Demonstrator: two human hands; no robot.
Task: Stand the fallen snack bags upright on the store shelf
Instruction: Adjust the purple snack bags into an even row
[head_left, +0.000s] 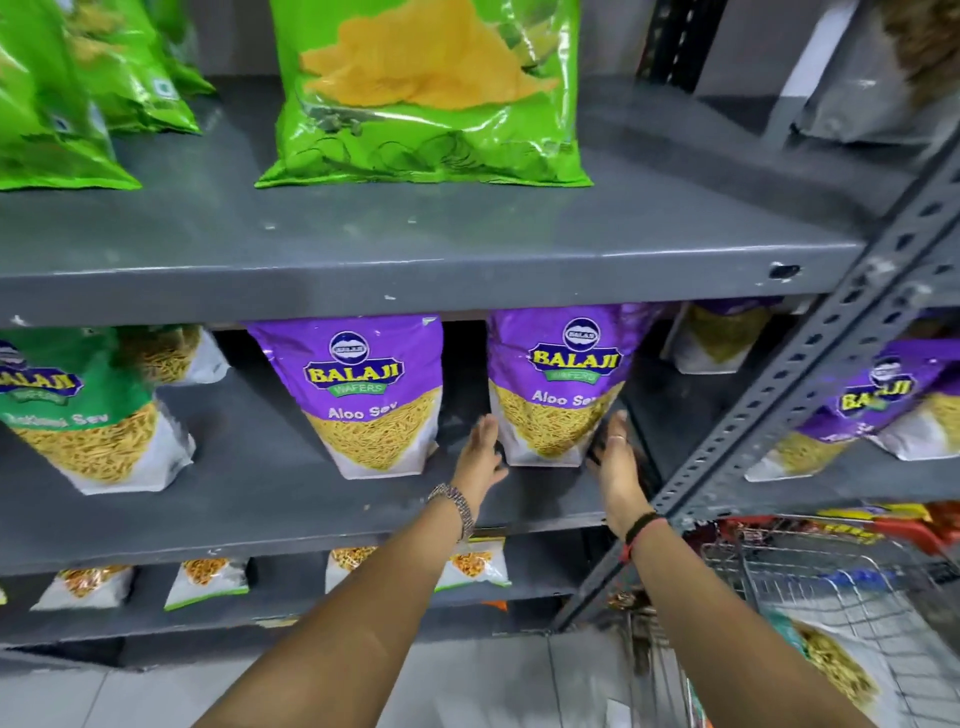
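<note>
Two hands steady a purple snack bag on the middle shelf.

The left hand (480, 449) and right hand (613, 447), fingers spread flat, press the sides of the upright purple bag (558, 384), center-right of frame, on the grey shelf (270, 488).

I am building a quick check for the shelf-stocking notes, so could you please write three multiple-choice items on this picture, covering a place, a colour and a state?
1. Where are the two hands?
A. On the top shelf
B. Either side of an Aloo Sev bag on the middle shelf
C. Inside the cart

2. What colour is the top of that bag?
A. Purple
B. Red
C. Black

3. How does that bag stand?
A. Flat on its face
B. Upside down
C. Upright

Answers:
1 B, the left hand and right hand flank the right Aloo Sev bag.
2 A, its upper half is purple.
3 C, its base rests on the middle shelf.
</note>
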